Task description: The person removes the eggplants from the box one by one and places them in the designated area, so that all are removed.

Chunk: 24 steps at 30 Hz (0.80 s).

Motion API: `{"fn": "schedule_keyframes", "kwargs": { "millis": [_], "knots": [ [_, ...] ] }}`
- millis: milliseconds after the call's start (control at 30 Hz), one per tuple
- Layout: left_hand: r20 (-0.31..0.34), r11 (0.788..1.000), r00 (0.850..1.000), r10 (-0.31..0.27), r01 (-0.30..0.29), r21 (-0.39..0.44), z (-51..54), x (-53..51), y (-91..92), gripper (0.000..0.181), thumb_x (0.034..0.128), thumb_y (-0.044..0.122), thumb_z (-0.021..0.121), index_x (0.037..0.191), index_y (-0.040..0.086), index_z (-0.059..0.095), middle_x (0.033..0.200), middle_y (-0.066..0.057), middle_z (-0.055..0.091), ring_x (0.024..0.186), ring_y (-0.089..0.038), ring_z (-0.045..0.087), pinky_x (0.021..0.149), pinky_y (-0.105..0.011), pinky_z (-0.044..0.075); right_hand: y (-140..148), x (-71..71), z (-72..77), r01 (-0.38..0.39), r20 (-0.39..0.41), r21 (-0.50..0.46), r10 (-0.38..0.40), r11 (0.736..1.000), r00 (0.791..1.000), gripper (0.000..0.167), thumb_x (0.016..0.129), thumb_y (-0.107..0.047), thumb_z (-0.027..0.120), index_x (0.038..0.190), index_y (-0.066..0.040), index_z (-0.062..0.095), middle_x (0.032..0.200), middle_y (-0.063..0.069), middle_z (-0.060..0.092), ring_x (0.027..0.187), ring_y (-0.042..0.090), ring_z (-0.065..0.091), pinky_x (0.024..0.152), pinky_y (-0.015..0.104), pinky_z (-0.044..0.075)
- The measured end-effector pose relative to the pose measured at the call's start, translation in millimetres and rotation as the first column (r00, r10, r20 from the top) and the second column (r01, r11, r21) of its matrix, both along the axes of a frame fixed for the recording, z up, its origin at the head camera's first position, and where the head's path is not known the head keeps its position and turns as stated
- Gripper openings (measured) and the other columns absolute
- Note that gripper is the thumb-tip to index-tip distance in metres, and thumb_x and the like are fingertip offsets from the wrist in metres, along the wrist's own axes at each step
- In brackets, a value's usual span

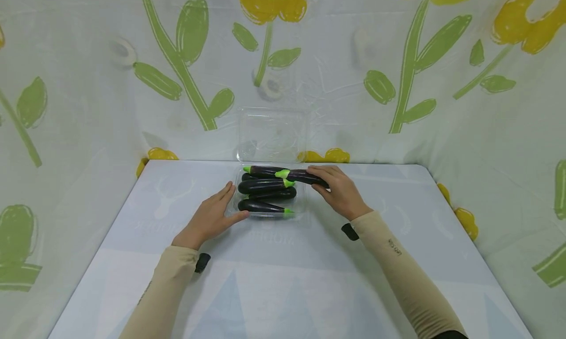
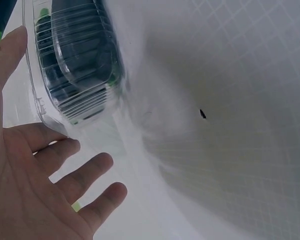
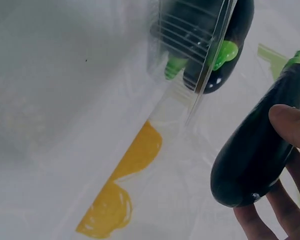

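A clear plastic clamshell box [image 1: 300,209] holds several dark purple eggplants [image 1: 262,185] with green stem ends. My right hand [image 1: 339,191] grips one eggplant [image 1: 305,176] by its thick end, above the box's right rear part, its green cap pointing left. In the right wrist view that eggplant [image 3: 260,140] lies between thumb and fingers. My left hand [image 1: 210,220] is at the box's left side, thumb near the front corner. Its fingers are spread in the left wrist view, beside the ribbed wall of the box [image 2: 87,104].
The box's clear lid [image 1: 271,132] stands raised at the back, by the rear edge of the pale table [image 1: 274,285]. Behind and on both sides hangs a white curtain [image 1: 327,83] with yellow flowers and green leaves.
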<state>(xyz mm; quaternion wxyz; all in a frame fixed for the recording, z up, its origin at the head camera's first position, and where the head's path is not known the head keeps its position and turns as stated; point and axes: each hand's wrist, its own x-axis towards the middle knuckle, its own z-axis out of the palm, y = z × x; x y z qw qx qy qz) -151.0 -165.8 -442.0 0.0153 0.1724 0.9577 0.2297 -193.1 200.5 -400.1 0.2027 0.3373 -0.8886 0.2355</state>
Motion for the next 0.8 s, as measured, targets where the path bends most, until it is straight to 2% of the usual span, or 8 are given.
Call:
{"fn": "schedule_keyframes", "kwargs": {
  "millis": [533, 800],
  "knots": [
    [0.001, 1.000, 1.000, -0.004, 0.004, -0.013, 2.9, 0.4, -0.2, 0.100, 0.0933, 0.065, 0.060, 0.158, -0.004, 0.026, 0.165, -0.020, 0.021, 0.149, -0.041, 0.028, 0.119, -0.055, 0.028, 26.9, -13.9, 5.8, 0.077, 0.019, -0.006, -0.077, 0.997, 0.997, 0.048, 0.092, -0.009, 0.076, 0.138, -0.012, 0.063, 0.137, 0.007, 0.063, 0.127, 0.027, 0.056, 0.106, 0.045, 0.047],
    [0.024, 1.000, 1.000, 0.001, -0.001, -0.008, 1.7, -0.5, -0.7, 0.101, 0.0928, 0.067, 0.059, 0.159, 0.000, 0.025, 0.166, -0.016, 0.020, 0.150, -0.038, 0.026, 0.120, -0.054, 0.026, 42.2, -22.0, 0.5, 0.118, 0.032, 0.013, -0.118, 0.993, 0.992, 0.050, 0.091, -0.010, 0.077, 0.139, -0.014, 0.063, 0.138, 0.006, 0.063, 0.126, 0.026, 0.056, 0.106, 0.045, 0.047]
  ]
}}
